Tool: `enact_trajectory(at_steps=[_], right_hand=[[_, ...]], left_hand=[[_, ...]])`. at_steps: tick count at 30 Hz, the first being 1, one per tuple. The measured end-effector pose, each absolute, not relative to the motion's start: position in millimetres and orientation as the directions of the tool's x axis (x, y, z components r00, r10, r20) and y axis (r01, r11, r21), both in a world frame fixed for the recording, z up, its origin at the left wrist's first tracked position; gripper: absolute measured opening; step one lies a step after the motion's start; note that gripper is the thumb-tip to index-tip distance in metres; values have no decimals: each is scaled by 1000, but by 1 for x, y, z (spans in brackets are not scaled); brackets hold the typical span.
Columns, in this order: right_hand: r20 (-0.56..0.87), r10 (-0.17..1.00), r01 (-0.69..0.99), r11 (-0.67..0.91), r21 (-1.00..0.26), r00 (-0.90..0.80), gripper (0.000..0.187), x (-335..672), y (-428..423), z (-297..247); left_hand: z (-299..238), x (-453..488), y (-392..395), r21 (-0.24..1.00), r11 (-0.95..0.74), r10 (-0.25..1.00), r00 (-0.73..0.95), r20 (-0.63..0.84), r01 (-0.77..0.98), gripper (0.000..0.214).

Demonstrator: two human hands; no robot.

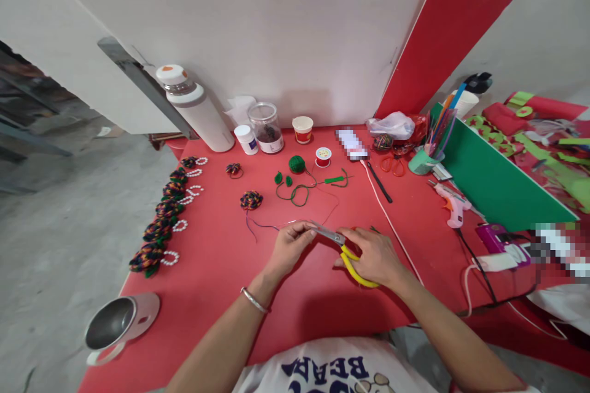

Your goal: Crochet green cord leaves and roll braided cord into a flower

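My right hand (375,255) is closed round the yellow-handled scissors (353,267), whose blades point left to the fingertips of my left hand (295,242). My left hand is pinched closed at the blade tips. A thin red thread (338,201) runs down to these fingertips, and the pinched end is too small to see clearly. Beyond them lie a multicoloured yarn flower (251,199) with a purple strand, a green yarn ball (297,164), two small green leaves (283,179) and a red thread spool (323,156).
Several yarn flowers with bead loops (159,228) line the left edge, above a steel mug (122,322). A white bottle (198,107), glass jar (265,129) and paper cup (303,129) stand at the back. At right are a pen cup (421,161), glue gun (454,204) and cables.
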State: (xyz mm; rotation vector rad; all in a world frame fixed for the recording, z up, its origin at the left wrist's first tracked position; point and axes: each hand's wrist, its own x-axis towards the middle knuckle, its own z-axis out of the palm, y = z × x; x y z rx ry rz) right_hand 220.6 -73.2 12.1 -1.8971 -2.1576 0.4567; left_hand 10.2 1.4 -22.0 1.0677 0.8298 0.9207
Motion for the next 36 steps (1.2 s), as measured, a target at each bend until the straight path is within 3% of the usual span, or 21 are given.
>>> enact_trajectory(at_steps=[7,12,20,23,26,28,30,33,36], right_hand=[[-2,993,901,109,-420,-121,54,222,-75,11],[-10,992,915,111,-389,-124,70,222,-75,11],[-9,994,897,91,-432,-104,53,226,-74,7],[35,991,929,-109,-354,130,63,242,-70,12],[29,905,895,-416,-161,425,67,271,-65,25],[35,848,848,-528,-38,530,66,293,-64,31],[23,813,811,-583,50,582,59,315,-65,30],[-2,806,803,-591,76,593,53,338,-70,22],[140,842,847,-531,40,521,43,340,-73,18]], left_hand=[[-23,11,1,947,255,911,377,-167,-196,30],[-24,12,2,944,246,919,364,-154,-222,31],[-25,11,1,941,277,907,376,-190,-193,32],[-25,10,1,940,287,908,365,-206,-185,36],[-25,11,2,930,311,906,359,-226,-199,39],[-26,11,2,928,313,906,358,-228,-200,40],[-29,12,2,929,311,906,359,-225,-203,40],[-32,12,2,919,321,904,363,-226,-226,41],[-31,14,2,895,359,895,368,-250,-265,40]])
